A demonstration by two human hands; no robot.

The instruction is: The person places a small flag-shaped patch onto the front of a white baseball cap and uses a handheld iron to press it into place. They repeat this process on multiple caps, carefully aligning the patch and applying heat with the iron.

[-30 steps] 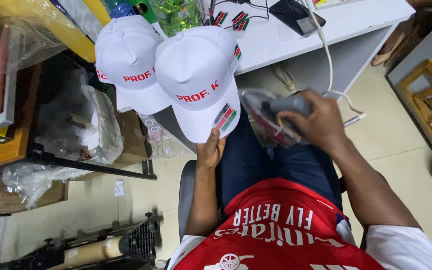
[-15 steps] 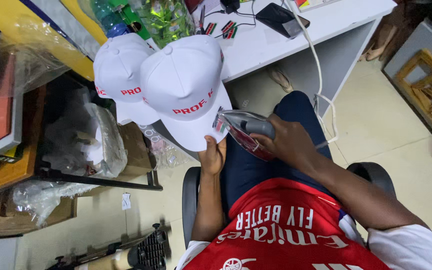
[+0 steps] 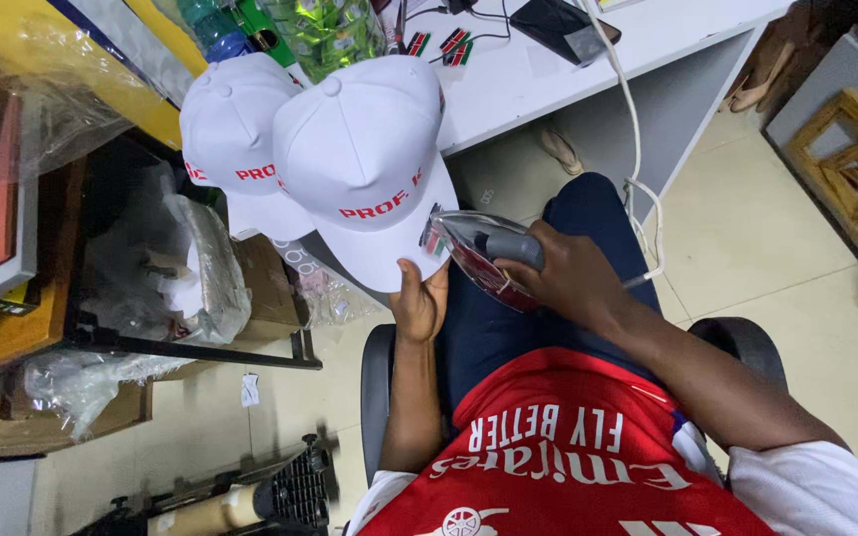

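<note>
Left hand (image 3: 419, 303) pinched brim of white red-lettered fabric cap (image 3: 364, 169), steadying it; right hand (image 3: 573, 283) clenched grey-handled electric iron (image 3: 479, 253), soleplate against cap's side patch.

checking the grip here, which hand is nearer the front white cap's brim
Left. The left hand holds the front white cap from under its brim; the right hand grips the iron beside it.

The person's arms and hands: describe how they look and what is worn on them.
Both forearms are bare down to the wrists. The left hand and right hand wear no gloves, and no rings, watch or bands can be seen. A short white sleeve covers the right upper arm; a little white also shows at the left shoulder, beside a red shirt with white lettering.
</note>
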